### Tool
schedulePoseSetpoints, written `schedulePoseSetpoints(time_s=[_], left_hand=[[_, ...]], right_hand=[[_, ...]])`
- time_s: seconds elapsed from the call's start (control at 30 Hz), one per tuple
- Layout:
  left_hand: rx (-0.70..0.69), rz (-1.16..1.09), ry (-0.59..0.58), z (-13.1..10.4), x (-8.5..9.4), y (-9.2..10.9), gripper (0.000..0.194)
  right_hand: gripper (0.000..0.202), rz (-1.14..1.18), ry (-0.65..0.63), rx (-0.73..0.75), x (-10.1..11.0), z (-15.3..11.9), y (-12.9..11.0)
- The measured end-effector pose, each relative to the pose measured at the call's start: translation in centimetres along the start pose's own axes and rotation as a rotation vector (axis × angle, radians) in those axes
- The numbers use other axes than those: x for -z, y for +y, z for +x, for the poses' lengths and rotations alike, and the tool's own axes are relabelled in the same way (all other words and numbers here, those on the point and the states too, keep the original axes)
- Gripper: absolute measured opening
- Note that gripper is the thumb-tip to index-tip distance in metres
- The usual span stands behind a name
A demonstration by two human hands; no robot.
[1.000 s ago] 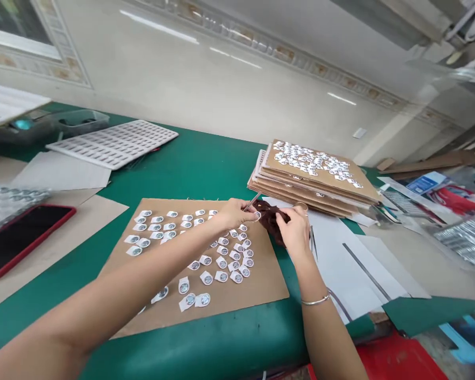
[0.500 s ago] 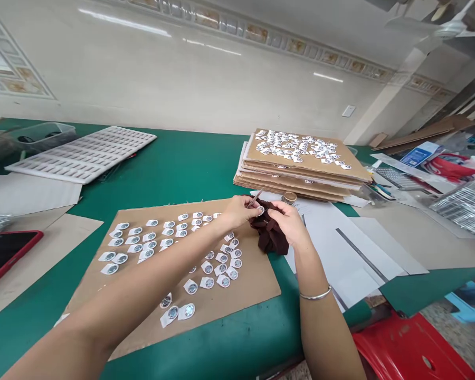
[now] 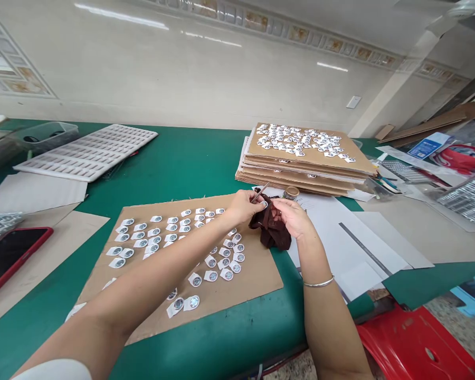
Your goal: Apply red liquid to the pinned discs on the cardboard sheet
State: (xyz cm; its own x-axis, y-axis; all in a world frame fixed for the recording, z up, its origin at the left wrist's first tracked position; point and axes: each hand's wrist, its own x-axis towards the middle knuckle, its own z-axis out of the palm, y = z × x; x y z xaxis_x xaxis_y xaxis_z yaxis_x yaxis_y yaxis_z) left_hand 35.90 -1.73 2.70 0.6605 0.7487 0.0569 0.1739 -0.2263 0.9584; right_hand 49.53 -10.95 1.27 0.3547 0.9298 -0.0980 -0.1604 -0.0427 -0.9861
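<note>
My left hand (image 3: 243,207) is closed at the right edge of the cardboard sheet (image 3: 257,285). A thin pointed metal tool (image 3: 263,190), its kind unclear, sticks up from its fingers. Beside its fingertips is a small round silvery-white piece (image 3: 264,205); whether the fingers grip it is hard to see. Dark brown cloth (image 3: 275,235) hangs below and between both hands. My right hand (image 3: 293,215), a bangle on its wrist, pinches the cloth's upper right. Several round silvery pieces on white tabs (image 3: 195,279) lie on the cardboard, some hidden by my left arm.
Behind my hands stand a small jar (image 3: 291,193) and stacked cardboard sheets (image 3: 301,182) bearing similar pieces. White paper with a dark ruler-like strip (image 3: 364,248) lies right. A white slotted tray (image 3: 91,153) and a red-cased phone (image 3: 16,258) are left. A red stool (image 3: 419,343) stands below.
My right fingertips have drawn slightly away from the round piece and now pinch the cloth beside it. My left hand still holds the thin tool. The view has shifted slightly.
</note>
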Motion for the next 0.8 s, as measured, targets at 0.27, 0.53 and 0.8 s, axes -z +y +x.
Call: schedulePoseSetpoints(time_s=[0.27, 0.53, 0.8], left_hand=[[-0.039, 0.153, 0.021, -0.4, -0.1, 0.2, 0.007], [-0.130, 0.321, 0.070, -0.9, -0.6, 0.3, 0.008], [-0.142, 0.315, 0.108, -0.9, -1.1, -0.5, 0.009]], right_hand=[[0.033, -0.048, 0.045, -0.019, -0.3, 0.1, 0.1], [0.022, -0.075, 0.164, -0.021, -1.3, 0.2, 0.1], [0.011, -0.037, 0.291, 0.025, -1.9, 1.1, 1.4]])
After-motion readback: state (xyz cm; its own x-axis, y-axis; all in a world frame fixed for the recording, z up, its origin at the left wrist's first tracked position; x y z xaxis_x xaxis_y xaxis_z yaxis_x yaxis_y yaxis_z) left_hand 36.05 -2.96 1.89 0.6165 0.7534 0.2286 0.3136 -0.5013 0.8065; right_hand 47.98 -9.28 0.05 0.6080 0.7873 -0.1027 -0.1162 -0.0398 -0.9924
